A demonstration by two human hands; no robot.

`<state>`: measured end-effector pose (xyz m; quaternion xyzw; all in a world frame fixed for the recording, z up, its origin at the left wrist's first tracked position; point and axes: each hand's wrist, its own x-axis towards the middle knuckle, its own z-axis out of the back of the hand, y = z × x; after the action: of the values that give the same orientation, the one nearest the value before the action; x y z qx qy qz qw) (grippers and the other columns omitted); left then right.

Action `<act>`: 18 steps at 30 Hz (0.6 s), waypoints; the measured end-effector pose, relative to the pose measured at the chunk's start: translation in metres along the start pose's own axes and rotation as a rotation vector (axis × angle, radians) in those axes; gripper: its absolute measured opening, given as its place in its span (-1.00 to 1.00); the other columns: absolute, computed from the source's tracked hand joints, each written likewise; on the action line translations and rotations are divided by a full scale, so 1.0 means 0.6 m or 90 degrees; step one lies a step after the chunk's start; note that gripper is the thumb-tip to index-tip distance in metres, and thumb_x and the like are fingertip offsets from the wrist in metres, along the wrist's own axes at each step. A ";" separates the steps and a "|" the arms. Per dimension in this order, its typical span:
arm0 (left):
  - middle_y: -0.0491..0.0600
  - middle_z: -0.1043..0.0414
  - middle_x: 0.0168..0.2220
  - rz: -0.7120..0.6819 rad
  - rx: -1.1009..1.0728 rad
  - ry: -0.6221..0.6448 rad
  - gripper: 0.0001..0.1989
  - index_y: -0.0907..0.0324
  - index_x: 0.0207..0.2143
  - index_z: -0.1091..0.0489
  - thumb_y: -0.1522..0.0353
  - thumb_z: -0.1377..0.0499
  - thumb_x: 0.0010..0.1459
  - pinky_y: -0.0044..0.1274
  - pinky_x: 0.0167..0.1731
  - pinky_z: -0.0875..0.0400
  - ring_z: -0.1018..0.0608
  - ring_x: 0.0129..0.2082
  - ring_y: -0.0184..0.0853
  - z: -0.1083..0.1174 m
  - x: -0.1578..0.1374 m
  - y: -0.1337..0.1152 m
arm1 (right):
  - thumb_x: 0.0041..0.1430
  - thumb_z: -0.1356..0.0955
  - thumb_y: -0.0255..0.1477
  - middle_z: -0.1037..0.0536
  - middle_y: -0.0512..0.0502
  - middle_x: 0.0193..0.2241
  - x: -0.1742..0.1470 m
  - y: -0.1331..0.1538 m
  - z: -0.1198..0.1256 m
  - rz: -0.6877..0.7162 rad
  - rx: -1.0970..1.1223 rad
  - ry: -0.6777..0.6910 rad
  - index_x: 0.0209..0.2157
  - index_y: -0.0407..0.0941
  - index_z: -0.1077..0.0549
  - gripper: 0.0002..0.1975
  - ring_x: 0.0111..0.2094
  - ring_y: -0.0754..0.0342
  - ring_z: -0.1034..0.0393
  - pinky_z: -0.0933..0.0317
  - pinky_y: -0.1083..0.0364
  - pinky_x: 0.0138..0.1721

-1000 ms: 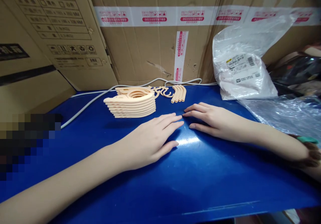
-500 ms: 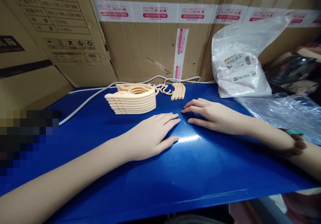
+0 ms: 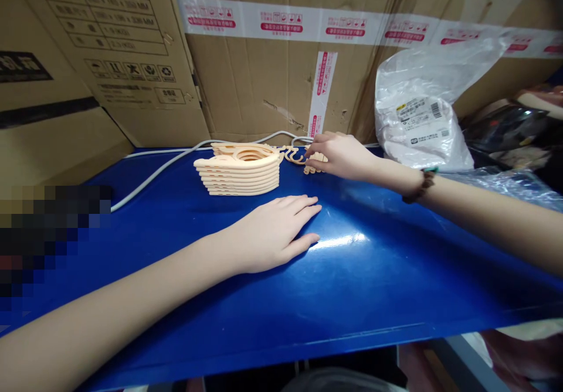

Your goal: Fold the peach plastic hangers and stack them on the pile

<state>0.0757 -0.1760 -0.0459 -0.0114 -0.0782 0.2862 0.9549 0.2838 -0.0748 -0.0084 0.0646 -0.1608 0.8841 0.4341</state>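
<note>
My left hand (image 3: 279, 231) lies flat on the blue table (image 3: 229, 321), fingers apart and holding nothing. Beyond it stands a neat stack of cream plastic hanger parts (image 3: 240, 178), several layers high. Cream hooks (image 3: 295, 155) lie just right of the stack. My right hand (image 3: 341, 156) is over the short curved cream tubes (image 3: 311, 170) beside the hooks, its fingers bent downward and partly covering them. Whether the fingertips touch or grip a tube cannot be made out.
Cardboard boxes (image 3: 255, 81) with printed tape form a wall behind the table. A white cable (image 3: 158, 172) runs along the back left. A clear plastic bag with a label (image 3: 422, 128) leans at the back right, with clear plastic film (image 3: 505, 184) beside it.
My right hand has moved forward and left, from the table's middle to the curved cream tubes. My left hand stays in place on the table. The view has shifted slightly.
</note>
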 end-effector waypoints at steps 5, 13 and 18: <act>0.15 -0.18 0.30 -0.006 0.006 0.002 -0.46 0.33 0.26 -0.19 0.16 0.09 0.39 -0.31 0.25 -0.16 -0.26 0.28 -0.12 0.000 -0.005 0.002 | 0.29 -0.26 -0.22 -0.58 -0.33 -0.17 0.054 0.015 -0.029 -0.054 -0.018 0.046 -0.16 -0.23 -0.58 -0.60 -0.09 -0.17 -0.43 -0.22 -0.02 -0.10; 0.13 -0.14 0.32 0.005 0.012 0.006 -0.46 0.32 0.27 -0.17 0.16 0.09 0.40 -0.32 0.26 -0.12 -0.24 0.29 -0.12 -0.001 -0.010 0.003 | 0.22 -0.28 -0.35 -0.63 -0.28 -0.27 0.079 0.029 -0.031 -0.194 0.014 0.048 -0.24 -0.19 -0.61 -0.70 -0.22 -0.11 -0.51 -0.26 0.05 -0.26; 0.15 -0.18 0.30 -0.003 0.008 -0.006 -0.46 0.32 0.26 -0.18 0.16 0.09 0.40 -0.31 0.25 -0.15 -0.26 0.28 -0.13 -0.003 -0.011 0.005 | 0.16 -0.35 -0.32 -0.64 -0.19 -0.30 0.078 0.026 -0.037 -0.186 0.061 0.050 -0.26 -0.13 -0.63 -0.75 -0.24 -0.06 -0.50 -0.27 0.09 -0.25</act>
<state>0.0690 -0.1769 -0.0488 -0.0035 -0.0812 0.2842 0.9553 0.2430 -0.0414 -0.0207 0.0732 -0.0900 0.8202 0.5602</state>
